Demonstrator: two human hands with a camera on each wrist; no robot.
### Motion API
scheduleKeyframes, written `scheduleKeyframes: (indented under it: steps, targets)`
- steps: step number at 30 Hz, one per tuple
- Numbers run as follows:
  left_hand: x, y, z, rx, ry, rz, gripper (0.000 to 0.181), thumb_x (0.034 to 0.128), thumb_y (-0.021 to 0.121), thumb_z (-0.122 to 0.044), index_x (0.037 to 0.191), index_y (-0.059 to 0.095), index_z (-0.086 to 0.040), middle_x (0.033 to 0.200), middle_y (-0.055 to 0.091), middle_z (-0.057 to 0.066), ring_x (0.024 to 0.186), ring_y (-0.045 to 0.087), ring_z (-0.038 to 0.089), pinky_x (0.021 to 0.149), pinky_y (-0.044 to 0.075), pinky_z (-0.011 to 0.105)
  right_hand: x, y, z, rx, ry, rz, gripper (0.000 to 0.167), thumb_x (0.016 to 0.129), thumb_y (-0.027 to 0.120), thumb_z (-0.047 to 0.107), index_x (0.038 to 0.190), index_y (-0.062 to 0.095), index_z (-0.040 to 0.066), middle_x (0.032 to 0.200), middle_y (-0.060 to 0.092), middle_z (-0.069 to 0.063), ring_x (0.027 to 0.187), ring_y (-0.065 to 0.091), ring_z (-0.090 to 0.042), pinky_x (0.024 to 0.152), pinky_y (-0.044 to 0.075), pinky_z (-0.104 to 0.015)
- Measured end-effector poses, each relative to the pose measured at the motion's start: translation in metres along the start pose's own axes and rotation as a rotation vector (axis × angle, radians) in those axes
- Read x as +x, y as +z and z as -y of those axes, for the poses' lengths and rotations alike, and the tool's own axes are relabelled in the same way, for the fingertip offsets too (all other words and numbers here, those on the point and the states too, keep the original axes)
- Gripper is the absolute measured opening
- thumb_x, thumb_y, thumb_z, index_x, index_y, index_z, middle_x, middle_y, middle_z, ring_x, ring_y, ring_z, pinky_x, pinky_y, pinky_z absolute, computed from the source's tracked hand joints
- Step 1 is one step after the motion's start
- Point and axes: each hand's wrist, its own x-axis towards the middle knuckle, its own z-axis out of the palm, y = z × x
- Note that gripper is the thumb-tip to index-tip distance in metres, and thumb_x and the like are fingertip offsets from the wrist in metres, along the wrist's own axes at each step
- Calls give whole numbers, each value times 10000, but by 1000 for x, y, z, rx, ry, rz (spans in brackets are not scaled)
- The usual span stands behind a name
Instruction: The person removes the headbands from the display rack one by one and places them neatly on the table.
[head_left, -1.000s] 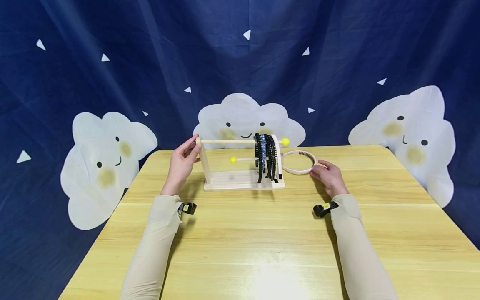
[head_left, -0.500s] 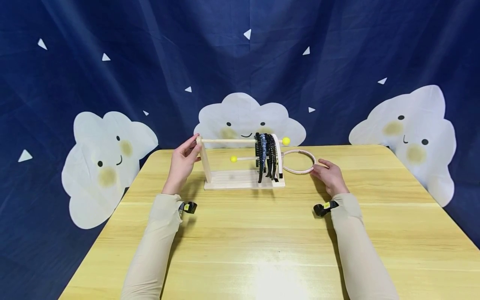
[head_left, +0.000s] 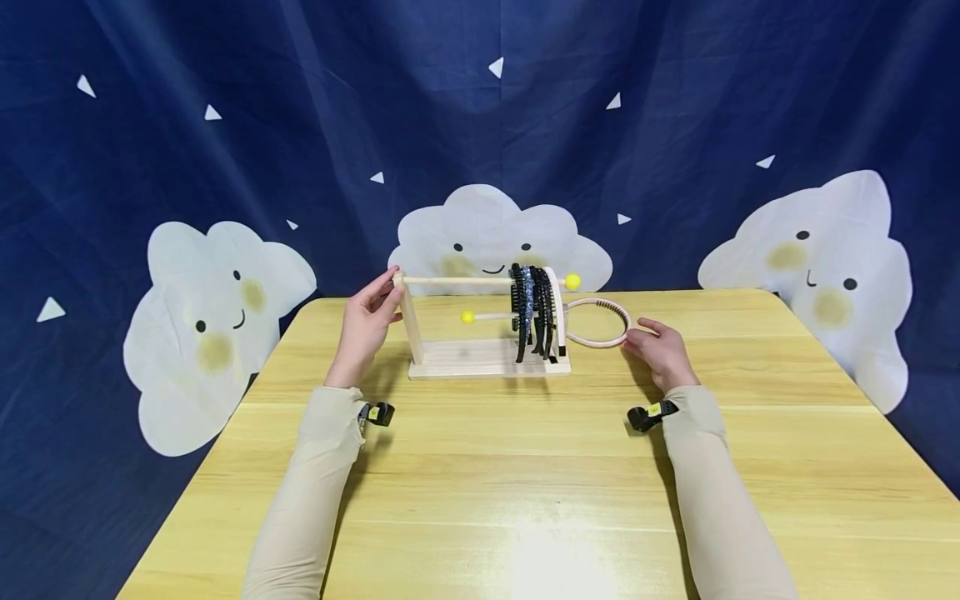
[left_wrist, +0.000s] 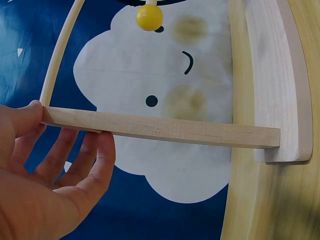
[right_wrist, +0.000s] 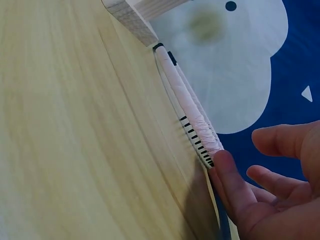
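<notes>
In the head view a wooden headband rack [head_left: 483, 357] with yellow ball-ended rods stands near the table's far edge. Several black headbands [head_left: 543, 312], a sparkly blue headband [head_left: 528, 296] and a whitish headband [head_left: 556, 304] hang together at its right side. My left hand [head_left: 363, 329] pinches the top of the rack's left post [left_wrist: 160, 129], thumb at the top end and fingers along the side. Right of the rack lies a pale pink headband [right_wrist: 187, 100] with dark comb teeth inside, its ends toward the rack. My right hand [head_left: 662, 354] touches its curve with the fingertips, the thumb held apart.
The light wood table [head_left: 487, 467] extends in front of the rack, with a bright reflection near its front. Behind it hangs a dark blue curtain [head_left: 330, 125] printed with white clouds and triangles. Small black cameras sit on both wrists, over beige sleeves [head_left: 307, 500].
</notes>
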Motion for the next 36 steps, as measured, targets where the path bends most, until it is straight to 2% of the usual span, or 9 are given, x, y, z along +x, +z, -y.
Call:
scheduleKeyframes:
  steps: [5,11,15,17,20,24,32,36]
  targets:
    - [0,1,-1,-6,-13,0,479,1041,614,-292,1506,540,-206,1409,608,155,1175,615,151,1006,542,511,-1,0,2,-26,-9,-8,627,1010,554,24,1560,281,-102,1241,552,-207,849,648,0,884,564,-174]
    - [0,1,-2,-17,-20,1,497,1046,604,-271,1518,519,-144,1408,602,174,1211,608,227,1023,528,523,-4,-1,11,0,-51,1,645,993,568,13,1555,277,-110,1222,551,-182,875,651,-6,929,556,-199]
    - [-1,1,-3,-14,-18,3,487,1047,601,-276,1517,524,-172,1415,597,175,1220,604,219,1024,527,523,-8,1,21,23,-78,-7,640,997,584,13,1557,292,-95,1324,507,-231,897,628,4,906,558,-180]
    - [-1,1,-3,-13,-17,3,483,1045,605,-283,1512,531,-188,1412,601,163,1208,607,199,1015,537,507,-11,3,28,31,-87,-10,629,1004,594,26,1556,309,-77,1340,507,-200,927,607,8,871,557,-156]
    - [-1,1,-2,-15,-14,3,486,1041,613,-288,1509,536,-180,1401,610,150,1190,611,181,1000,551,486,-17,5,39,19,-116,-19,614,1011,615,69,1550,346,-48,1251,555,-76,977,585,13,861,548,-139]
    - [0,1,-1,-13,-13,5,489,1041,614,-290,1510,533,-176,1402,609,154,1193,611,195,991,558,474,-26,6,55,-5,-190,-29,597,1009,637,109,1530,387,-39,1121,566,61,965,598,23,862,544,-129]
    - [-1,1,-3,-25,-23,6,484,1045,607,-264,1516,523,-188,1414,589,183,1225,601,276,1018,527,530,-44,14,83,-2,-362,-34,527,979,700,145,1436,506,-32,1063,603,60,957,614,-24,810,555,-123]
    - [-1,1,-3,-22,-27,8,494,1051,596,-255,1530,502,-177,1435,575,183,1225,596,236,1020,529,524,-58,21,96,-83,-442,-33,524,985,701,182,1437,533,-22,1045,637,99,969,623,-25,799,550,-116]
